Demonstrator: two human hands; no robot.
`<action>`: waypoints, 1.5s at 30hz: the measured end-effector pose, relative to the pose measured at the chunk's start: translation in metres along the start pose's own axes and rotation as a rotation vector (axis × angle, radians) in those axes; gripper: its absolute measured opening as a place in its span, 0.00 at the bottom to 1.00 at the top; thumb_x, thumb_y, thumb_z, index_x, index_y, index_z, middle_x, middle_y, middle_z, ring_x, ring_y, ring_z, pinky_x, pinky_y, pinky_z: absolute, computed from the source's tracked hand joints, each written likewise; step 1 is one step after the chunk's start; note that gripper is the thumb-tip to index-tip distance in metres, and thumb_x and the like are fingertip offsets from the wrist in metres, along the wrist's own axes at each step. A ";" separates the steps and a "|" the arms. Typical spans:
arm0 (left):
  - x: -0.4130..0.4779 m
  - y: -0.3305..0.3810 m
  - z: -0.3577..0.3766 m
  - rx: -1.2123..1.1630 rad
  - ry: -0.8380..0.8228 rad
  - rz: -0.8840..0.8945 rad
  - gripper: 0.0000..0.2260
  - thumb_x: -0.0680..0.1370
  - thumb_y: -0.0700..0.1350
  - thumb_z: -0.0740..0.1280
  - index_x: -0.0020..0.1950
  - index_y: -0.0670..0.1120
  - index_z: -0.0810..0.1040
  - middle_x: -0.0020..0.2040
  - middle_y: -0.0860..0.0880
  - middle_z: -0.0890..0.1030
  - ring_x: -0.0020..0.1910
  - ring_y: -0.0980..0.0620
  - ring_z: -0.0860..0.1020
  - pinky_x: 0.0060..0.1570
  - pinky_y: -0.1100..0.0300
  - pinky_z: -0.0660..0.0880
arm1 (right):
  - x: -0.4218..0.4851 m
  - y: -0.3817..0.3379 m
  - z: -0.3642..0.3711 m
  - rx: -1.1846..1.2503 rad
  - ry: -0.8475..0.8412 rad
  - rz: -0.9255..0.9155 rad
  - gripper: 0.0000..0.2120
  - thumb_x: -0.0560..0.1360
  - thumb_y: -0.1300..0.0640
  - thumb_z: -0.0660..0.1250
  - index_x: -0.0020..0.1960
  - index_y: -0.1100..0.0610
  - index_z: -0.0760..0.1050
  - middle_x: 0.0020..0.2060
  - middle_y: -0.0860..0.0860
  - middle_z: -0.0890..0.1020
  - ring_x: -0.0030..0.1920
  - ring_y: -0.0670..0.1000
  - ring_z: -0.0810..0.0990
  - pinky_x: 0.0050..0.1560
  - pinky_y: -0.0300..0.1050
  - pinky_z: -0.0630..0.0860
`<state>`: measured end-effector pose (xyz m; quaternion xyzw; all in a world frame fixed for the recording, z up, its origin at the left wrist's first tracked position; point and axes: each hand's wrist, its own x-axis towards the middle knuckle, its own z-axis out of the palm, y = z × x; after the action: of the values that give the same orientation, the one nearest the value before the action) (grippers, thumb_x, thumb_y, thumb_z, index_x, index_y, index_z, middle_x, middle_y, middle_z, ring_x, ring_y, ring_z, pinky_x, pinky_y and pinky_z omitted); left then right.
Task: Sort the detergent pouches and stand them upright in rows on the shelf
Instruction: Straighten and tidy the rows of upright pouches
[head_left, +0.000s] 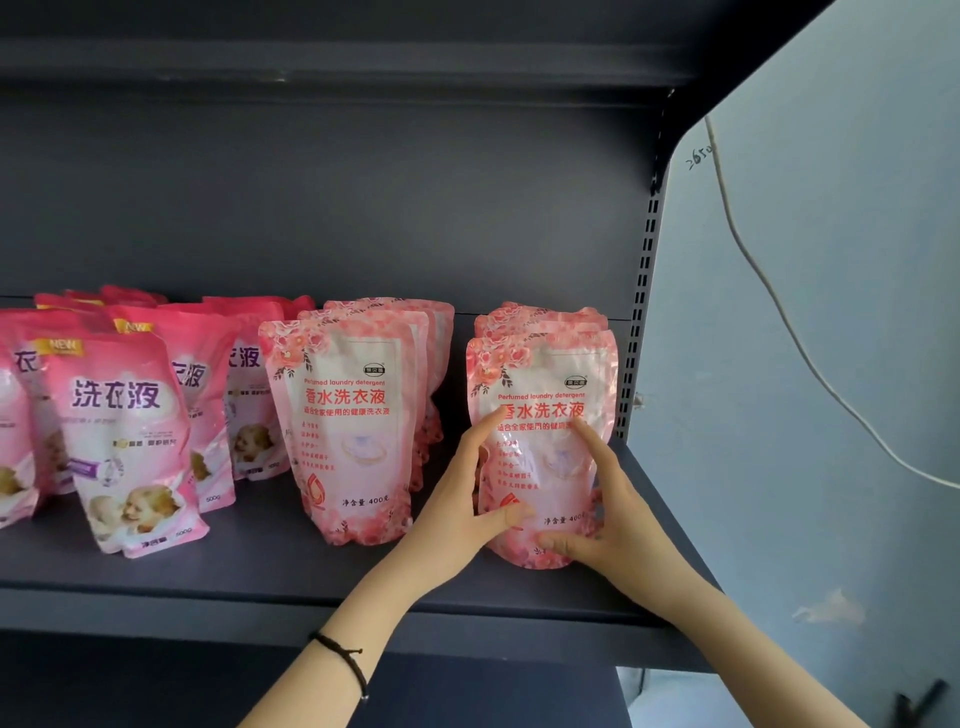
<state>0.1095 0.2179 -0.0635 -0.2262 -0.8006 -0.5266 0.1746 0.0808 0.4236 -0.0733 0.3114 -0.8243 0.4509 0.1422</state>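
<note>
Floral pouch (540, 374) upright on shelf (260, 571), left hand (457, 509) and right hand (623, 530) against it, each grip spread.

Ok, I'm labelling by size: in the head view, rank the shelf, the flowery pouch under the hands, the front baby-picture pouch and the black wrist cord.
1. shelf
2. flowery pouch and baby-picture pouch: they look alike, so unranked
3. wrist cord, smallest

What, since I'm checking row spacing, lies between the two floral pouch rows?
In the head view, only bare dark shelf shows between the left floral row and the right floral row, except where the left hand crosses the gap low down.
</note>
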 end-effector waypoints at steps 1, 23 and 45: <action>-0.001 0.001 0.000 0.002 0.018 0.009 0.37 0.75 0.48 0.72 0.70 0.74 0.52 0.72 0.73 0.56 0.74 0.60 0.60 0.72 0.47 0.64 | -0.001 -0.001 -0.001 -0.014 0.017 -0.002 0.45 0.66 0.41 0.75 0.72 0.29 0.50 0.63 0.25 0.61 0.61 0.37 0.71 0.57 0.42 0.77; 0.016 0.097 -0.239 1.188 0.156 0.347 0.11 0.79 0.53 0.63 0.55 0.50 0.80 0.52 0.53 0.80 0.54 0.49 0.75 0.52 0.51 0.72 | 0.117 -0.202 -0.007 -0.915 0.052 -0.490 0.14 0.77 0.45 0.64 0.59 0.48 0.77 0.55 0.47 0.74 0.55 0.50 0.73 0.43 0.41 0.67; 0.041 0.076 -0.275 0.814 -0.299 0.075 0.08 0.79 0.49 0.65 0.53 0.48 0.81 0.48 0.55 0.82 0.49 0.56 0.79 0.52 0.59 0.72 | 0.156 -0.229 0.044 -0.990 -0.279 -0.096 0.18 0.80 0.44 0.56 0.49 0.57 0.78 0.52 0.50 0.77 0.52 0.54 0.76 0.57 0.52 0.73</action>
<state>0.1282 -0.0024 0.1215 -0.2416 -0.9507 -0.1225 0.1508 0.1101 0.2357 0.1330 0.3014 -0.9349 -0.0463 0.1818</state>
